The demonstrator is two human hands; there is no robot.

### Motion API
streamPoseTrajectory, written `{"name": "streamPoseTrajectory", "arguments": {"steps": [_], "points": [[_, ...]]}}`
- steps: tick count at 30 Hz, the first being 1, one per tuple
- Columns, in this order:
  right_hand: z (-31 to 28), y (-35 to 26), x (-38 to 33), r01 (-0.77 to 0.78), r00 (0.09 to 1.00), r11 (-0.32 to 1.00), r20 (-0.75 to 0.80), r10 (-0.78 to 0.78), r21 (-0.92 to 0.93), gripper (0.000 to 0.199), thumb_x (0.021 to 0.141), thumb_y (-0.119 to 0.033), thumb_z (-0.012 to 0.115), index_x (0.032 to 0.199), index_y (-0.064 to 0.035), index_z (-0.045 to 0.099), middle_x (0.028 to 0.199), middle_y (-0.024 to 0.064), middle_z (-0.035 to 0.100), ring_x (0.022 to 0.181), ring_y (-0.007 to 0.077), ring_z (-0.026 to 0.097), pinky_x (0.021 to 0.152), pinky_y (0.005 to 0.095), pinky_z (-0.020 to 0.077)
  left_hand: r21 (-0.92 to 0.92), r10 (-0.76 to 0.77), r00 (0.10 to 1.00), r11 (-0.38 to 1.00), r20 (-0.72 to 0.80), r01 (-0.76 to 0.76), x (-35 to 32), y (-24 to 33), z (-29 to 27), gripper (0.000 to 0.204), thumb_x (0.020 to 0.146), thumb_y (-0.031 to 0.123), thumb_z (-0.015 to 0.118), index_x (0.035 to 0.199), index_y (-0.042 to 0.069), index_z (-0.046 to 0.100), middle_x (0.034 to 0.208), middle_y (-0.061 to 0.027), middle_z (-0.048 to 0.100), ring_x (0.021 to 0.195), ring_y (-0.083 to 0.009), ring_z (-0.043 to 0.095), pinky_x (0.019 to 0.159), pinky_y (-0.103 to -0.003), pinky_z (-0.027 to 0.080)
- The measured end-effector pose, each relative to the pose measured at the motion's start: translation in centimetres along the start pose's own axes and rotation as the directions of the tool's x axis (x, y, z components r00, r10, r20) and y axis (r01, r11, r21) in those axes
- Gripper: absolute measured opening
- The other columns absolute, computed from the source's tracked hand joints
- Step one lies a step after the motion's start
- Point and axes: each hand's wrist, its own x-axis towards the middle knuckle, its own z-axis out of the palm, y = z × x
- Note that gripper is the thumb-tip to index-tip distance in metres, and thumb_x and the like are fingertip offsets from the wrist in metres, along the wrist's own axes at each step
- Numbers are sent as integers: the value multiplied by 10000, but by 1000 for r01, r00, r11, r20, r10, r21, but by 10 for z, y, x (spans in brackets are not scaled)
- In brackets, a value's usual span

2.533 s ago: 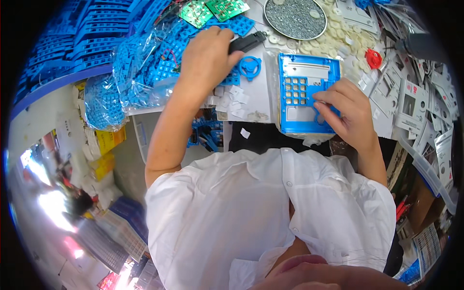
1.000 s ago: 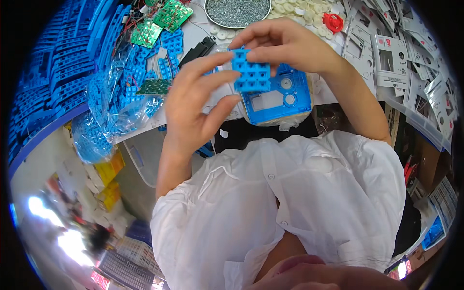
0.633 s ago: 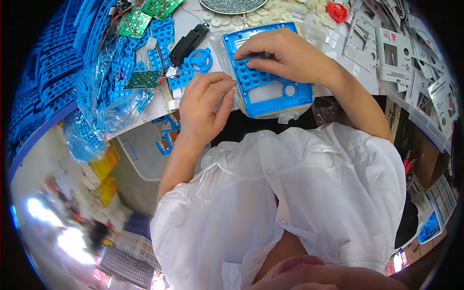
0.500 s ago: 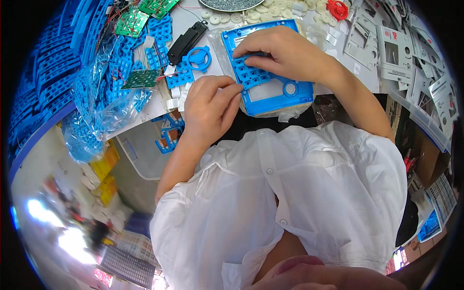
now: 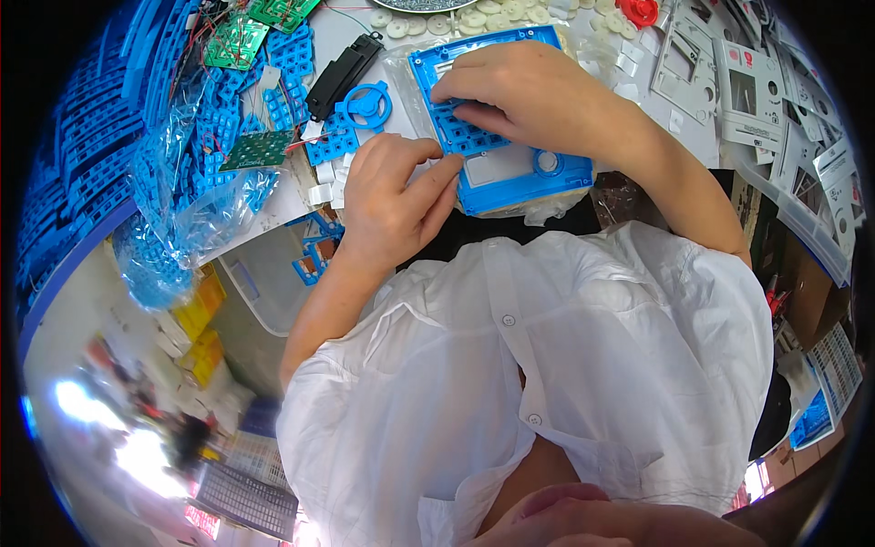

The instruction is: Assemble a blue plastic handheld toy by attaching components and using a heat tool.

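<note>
In front of me a blue plastic housing (image 5: 501, 196) lies on a padded, plastic-wrapped block. A blue button keypad (image 5: 467, 137) sits within its upper left opening, partly hidden by fingers. My right hand (image 5: 533, 91) reaches across the housing from the right, fingers and thumb bent closed over the keypad. My left hand (image 5: 396, 191) is at the housing's left edge, thumb and forefinger closed against the rim beside the keypad's lower corner. A round opening (image 5: 547, 162) shows at the housing's lower right.
Left of the housing lie a blue ring part (image 5: 368, 105), a black elongated part (image 5: 344, 75) and a green circuit board (image 5: 259, 150). Blue keypads in clear bags (image 5: 164, 210) and stacked blue housings (image 5: 96, 137) fill the far left. White panels (image 5: 752, 91) crowd the right; pale discs (image 5: 474, 20) lie behind.
The keypad has shifted away from me, lying straighter in the housing's opening. My right hand has moved slightly with it; my left fingers stay at the rim.
</note>
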Motion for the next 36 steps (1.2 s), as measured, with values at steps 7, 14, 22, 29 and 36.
{"name": "streamPoseTrajectory", "arguments": {"steps": [7, 14, 22, 29, 36], "points": [[-14, -17, -23, 49, 996, 977, -63, -63, -206, 465, 830, -263, 763, 1253, -99, 664, 1319, 73, 634, 1235, 270, 589, 944, 410, 529, 37, 10, 999, 999, 42, -12, 0, -1, 0, 257, 742, 87, 786, 994, 81, 735, 1043, -76, 656, 860, -277, 618, 778, -433, 477], [-3, -44, -55, -24, 964, 968, 249, 89, -251, 889, 777, -536, 779, 1481, -74, 496, 1607, 108, 396, 1525, 252, 304, 1199, 594, 217, 82, 60, 996, 994, 64, -66, 1, -5, -3, 303, 725, 113, 789, 1022, 96, 730, 1153, -57, 672, 1045, -269, 625, 964, -516, 485], [-6, -46, -51, -25, 962, 970, 259, 89, -241, 913, 771, -551, 783, 1491, -76, 484, 1603, 128, 392, 1528, 286, 298, 1183, 623, 214, 72, 50, 996, 996, 78, -56, 0, -6, -5, 308, 745, 108, 777, 1047, 103, 717, 1169, -62, 672, 1041, -275, 632, 975, -513, 482], [-32, -52, -46, -68, 979, 981, 176, 100, -182, 822, 762, -471, 808, 1419, -55, 542, 1526, 156, 468, 1448, 351, 409, 1159, 648, 248, 267, -188, 962, 934, -196, 237, 26, -55, -49, 260, 791, 95, 787, 1041, 74, 722, 1047, -105, 690, 969, -323, 651, 834, -409, 517], [-35, -57, -35, 12, 986, 998, 166, -1, -68, 641, 800, -402, 769, 1308, -40, 623, 1363, 137, 604, 1269, 346, 552, 1177, 660, 232, 727, -175, 943, 602, -284, 330, 91, -121, -54, 303, 794, 173, 764, 1040, 30, 661, 1006, -136, 670, 865, -358, 669, 756, -464, 530]]}}
